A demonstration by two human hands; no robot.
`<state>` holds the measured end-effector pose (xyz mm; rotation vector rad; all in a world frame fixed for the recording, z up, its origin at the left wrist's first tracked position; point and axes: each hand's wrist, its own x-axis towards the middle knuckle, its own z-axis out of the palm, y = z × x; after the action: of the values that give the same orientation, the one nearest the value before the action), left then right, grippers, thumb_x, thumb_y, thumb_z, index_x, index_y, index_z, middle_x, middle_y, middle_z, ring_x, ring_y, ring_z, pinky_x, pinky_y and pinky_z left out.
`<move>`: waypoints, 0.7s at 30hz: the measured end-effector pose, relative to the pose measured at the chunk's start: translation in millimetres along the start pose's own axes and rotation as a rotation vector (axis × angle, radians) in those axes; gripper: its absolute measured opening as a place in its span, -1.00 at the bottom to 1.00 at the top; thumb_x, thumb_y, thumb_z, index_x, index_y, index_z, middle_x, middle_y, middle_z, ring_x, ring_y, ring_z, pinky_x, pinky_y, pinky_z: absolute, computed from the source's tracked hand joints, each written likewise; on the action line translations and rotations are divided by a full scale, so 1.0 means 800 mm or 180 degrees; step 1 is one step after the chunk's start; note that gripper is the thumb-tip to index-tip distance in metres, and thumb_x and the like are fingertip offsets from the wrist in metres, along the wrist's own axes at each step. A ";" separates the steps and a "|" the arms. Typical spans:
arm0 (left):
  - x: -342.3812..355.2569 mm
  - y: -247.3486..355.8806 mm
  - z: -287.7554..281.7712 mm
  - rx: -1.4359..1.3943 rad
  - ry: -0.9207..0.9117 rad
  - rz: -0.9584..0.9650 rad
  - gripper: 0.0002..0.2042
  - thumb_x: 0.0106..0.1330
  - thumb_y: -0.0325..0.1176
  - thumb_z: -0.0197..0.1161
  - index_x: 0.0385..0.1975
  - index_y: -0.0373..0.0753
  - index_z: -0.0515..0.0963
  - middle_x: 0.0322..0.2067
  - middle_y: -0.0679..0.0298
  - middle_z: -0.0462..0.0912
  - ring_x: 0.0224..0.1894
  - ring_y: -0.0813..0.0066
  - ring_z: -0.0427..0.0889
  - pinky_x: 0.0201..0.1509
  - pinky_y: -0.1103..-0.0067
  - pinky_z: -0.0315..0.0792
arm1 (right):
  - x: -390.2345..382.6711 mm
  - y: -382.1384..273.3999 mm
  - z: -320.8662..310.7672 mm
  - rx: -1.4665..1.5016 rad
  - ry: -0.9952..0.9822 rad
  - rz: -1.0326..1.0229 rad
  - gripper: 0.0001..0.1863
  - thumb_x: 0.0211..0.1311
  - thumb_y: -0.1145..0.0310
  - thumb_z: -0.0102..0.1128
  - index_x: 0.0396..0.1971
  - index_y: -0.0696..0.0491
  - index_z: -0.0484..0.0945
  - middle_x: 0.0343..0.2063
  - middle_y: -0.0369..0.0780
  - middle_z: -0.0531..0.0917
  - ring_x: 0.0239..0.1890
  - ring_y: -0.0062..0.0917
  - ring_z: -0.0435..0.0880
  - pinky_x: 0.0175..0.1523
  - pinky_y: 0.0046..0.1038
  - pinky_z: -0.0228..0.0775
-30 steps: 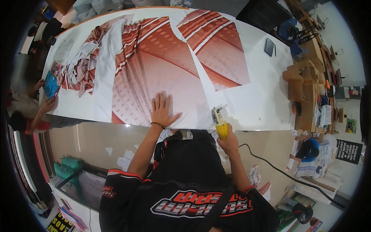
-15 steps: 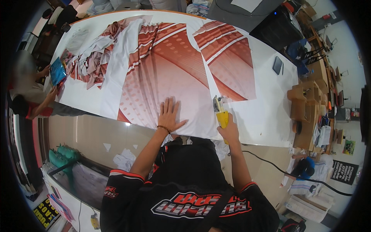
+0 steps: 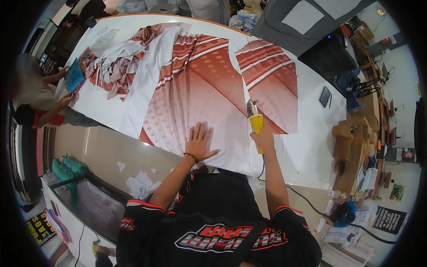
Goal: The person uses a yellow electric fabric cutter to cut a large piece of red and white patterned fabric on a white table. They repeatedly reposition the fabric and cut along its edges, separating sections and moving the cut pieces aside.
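Note:
A large red and white printed fabric panel [image 3: 191, 98] lies on the white table [image 3: 318, 151]. My left hand [image 3: 199, 143] rests on its near part, fingers spread flat. My right hand [image 3: 261, 139] grips a yellow electric cutter [image 3: 257, 121], its metal head on the panel's right edge, beside a smaller printed piece [image 3: 271, 80]; its black cord [image 3: 307, 207] trails down and rightward. To the left are a white fabric strip [image 3: 155, 84] and a heap of crumpled printed and white fabric [image 3: 120, 66].
A co-worker [image 3: 35, 102] at the table's left end holds a blue item [image 3: 73, 75]; another person [image 3: 342, 216] is low at right. A phone [image 3: 324, 95] and pen are on the table. Cardboard boxes [image 3: 349, 147] stand along the right; fabric scraps [image 3: 140, 184] litter the floor.
My right hand has pushed the cutter away from me along the panel's edge. My left hand stays flat on the fabric. The whole view has shifted, with the table sitting lower in it.

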<state>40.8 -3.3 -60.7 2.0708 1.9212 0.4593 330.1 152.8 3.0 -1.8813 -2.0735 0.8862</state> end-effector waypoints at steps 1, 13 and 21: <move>0.000 0.000 -0.001 0.0000 -0.0007 0.0000 0.02 0.22 0.43 0.25 0.54 -0.20 0.24 0.58 -0.15 0.04 0.63 -0.25 -0.07 0.63 -0.11 -0.16 | 0.010 -0.002 0.001 0.0008 0.0024 0.0005 -0.07 -0.01 0.23 0.48 0.41 0.00 0.22 0.07 0.09 0.68 0.09 0.10 0.68 0.20 -0.01 0.53; 0.001 -0.002 -0.003 0.0059 -0.0071 -0.0035 0.00 0.24 0.44 0.21 0.53 -0.20 0.25 0.58 -0.16 0.04 0.63 -0.23 -0.07 0.63 -0.09 -0.14 | 0.107 -0.055 -0.013 -0.0292 -0.0066 0.0286 -0.10 -0.03 0.19 0.45 0.37 -0.04 0.25 0.05 0.09 0.67 0.11 0.06 0.68 0.15 0.05 0.56; 0.004 0.001 -0.005 0.0079 -0.0137 -0.0092 0.01 0.25 0.47 0.17 0.54 -0.17 0.24 0.58 -0.16 0.04 0.63 -0.21 -0.07 0.64 -0.08 -0.14 | 0.175 -0.057 -0.014 0.0006 0.0148 -0.0495 -0.05 -0.10 0.26 0.51 0.39 -0.04 0.27 0.09 -0.01 0.65 0.15 -0.01 0.66 0.20 -0.04 0.53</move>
<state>40.3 -0.3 -56.6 2.0481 1.9391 0.3835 274.5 290.0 3.6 -1.6953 -2.1553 0.7997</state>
